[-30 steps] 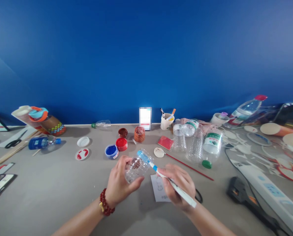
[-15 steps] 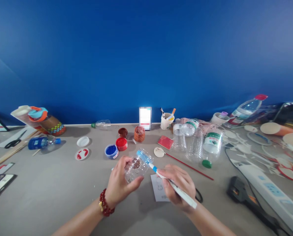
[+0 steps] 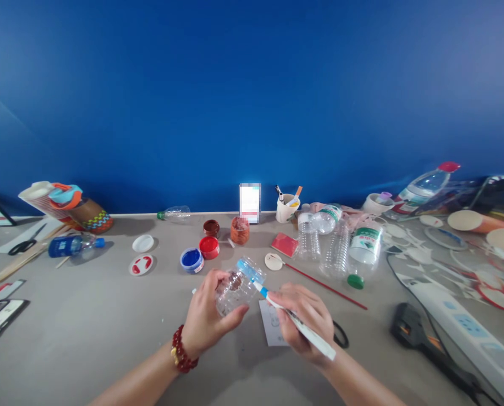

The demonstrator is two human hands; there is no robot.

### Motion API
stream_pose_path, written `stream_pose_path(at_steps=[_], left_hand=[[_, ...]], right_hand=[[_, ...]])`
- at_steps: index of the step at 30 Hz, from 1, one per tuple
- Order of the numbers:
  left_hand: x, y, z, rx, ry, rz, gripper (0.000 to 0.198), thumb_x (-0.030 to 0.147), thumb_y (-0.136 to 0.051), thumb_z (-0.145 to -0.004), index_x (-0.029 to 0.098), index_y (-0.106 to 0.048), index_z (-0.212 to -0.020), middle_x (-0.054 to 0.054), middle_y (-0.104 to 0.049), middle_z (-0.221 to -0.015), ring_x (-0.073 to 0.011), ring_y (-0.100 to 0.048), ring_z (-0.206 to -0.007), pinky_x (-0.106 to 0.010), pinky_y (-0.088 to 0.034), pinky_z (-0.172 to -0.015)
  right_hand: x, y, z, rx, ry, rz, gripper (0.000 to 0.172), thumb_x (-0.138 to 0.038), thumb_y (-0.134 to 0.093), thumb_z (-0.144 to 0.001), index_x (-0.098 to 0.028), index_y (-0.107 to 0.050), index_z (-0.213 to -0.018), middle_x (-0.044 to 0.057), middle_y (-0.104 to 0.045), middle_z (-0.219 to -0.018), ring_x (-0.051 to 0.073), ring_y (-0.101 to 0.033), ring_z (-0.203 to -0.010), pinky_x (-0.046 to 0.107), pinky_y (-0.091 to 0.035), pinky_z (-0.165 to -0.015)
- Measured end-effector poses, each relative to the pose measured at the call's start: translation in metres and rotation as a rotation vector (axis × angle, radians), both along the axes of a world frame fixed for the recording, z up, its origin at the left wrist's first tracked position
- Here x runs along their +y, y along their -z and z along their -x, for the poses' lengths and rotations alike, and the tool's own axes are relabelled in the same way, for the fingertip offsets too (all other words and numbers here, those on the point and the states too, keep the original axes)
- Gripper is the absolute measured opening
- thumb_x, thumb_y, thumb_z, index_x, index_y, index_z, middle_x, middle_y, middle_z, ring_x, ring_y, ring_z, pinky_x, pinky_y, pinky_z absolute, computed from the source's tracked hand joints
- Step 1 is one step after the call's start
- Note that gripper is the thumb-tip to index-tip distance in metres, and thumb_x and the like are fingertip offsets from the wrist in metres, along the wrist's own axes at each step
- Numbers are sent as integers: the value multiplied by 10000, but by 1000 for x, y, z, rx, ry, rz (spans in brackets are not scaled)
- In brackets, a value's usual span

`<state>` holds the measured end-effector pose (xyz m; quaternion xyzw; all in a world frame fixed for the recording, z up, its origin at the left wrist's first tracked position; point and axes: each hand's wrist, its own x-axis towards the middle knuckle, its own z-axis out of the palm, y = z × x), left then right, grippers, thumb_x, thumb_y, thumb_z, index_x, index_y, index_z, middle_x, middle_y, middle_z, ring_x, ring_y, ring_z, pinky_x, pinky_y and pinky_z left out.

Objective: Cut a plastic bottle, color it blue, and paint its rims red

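My left hand (image 3: pixel 211 313), with red beads at the wrist, is closed around a clear plastic bottle piece (image 3: pixel 230 296) held above the table. A blue band (image 3: pixel 252 270) runs along the far right part of that piece, and a brownish patch shows on or through it. Between the fingers of my right hand (image 3: pixel 305 316) is a white marker (image 3: pixel 313 335) with a blue end. Its tip meets the lower edge of the blue band, touching or very close. Under the right hand lies a paper with a small drawing (image 3: pixel 272 324), partly covered.
Open paint jars in blue (image 3: pixel 191 260), red (image 3: pixel 209 247) and brown (image 3: pixel 211 228) stand beyond the left hand. A red stick (image 3: pixel 325 285) lies at right, near several clear bottles (image 3: pixel 336 248). A glue gun (image 3: pixel 425 344) and a power strip (image 3: pixel 463 327) are far right.
The marker tip has shifted slightly down and left along the blue band, and my right hand moved with it. The bottle piece in my left hand has barely moved.
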<state>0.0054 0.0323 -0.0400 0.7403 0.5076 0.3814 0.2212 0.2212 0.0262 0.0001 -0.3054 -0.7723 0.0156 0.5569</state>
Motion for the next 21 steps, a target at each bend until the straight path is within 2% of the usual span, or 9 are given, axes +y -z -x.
stream_pose_path(at_steps=[6, 10, 13, 16, 18, 21], left_hand=[[0, 1, 0, -9, -5, 30, 405, 396, -699, -791, 222, -499, -1097, -61, -648, -1018, -237, -648, -908, -378, -511, -822], [3, 0, 2, -83, -1, 70, 382, 385, -709, -793, 214, -517, -1076, -51, -650, -1002, -235, -640, -908, -369, -492, -832], [5, 1, 3, -264, 9, 128, 319, 398, -668, -841, 209, -529, -1057, -30, -638, -940, -204, -617, -832, -331, -483, -772], [5, 4, 2, -532, 52, 176, 333, 465, -604, -886, 197, -533, -1071, -17, -604, -876, -172, -568, -743, -295, -464, -689], [3, 6, 0, -689, 124, 226, 354, 499, -576, -899, 193, -535, -1073, -20, -589, -881, -161, -551, -725, -282, -461, -657], [-3, 9, -8, -817, 251, 351, 349, 509, -552, -918, 192, -532, -1064, -42, -596, -953, -161, -587, -738, -301, -497, -682]], right_hand=[[0, 0, -2, -1, 7, 35, 324, -28, -502, -781, -226, -650, -989, 16, -713, -675, 156, -628, -541, 275, -537, -572], [2, 2, -8, 40, 2, 133, 270, -62, -509, -822, -222, -682, -953, 10, -718, -679, 154, -649, -567, 271, -531, -580], [3, 4, -16, 150, 5, 270, 203, -124, -510, -883, -209, -692, -915, 8, -702, -671, 156, -660, -592, 274, -530, -588], [-2, 9, -26, 228, -17, 484, 185, -212, -516, -935, -196, -695, -894, 8, -689, -663, 146, -654, -576, 250, -527, -564], [-13, 17, -36, 273, 11, 617, 191, -275, -527, -950, -192, -695, -912, 12, -690, -662, 145, -651, -573, 236, -532, -558], [-38, 38, -49, 363, 89, 771, 187, -346, -548, -950, -202, -668, -942, 16, -697, -651, 161, -656, -566, 224, -539, -528]])
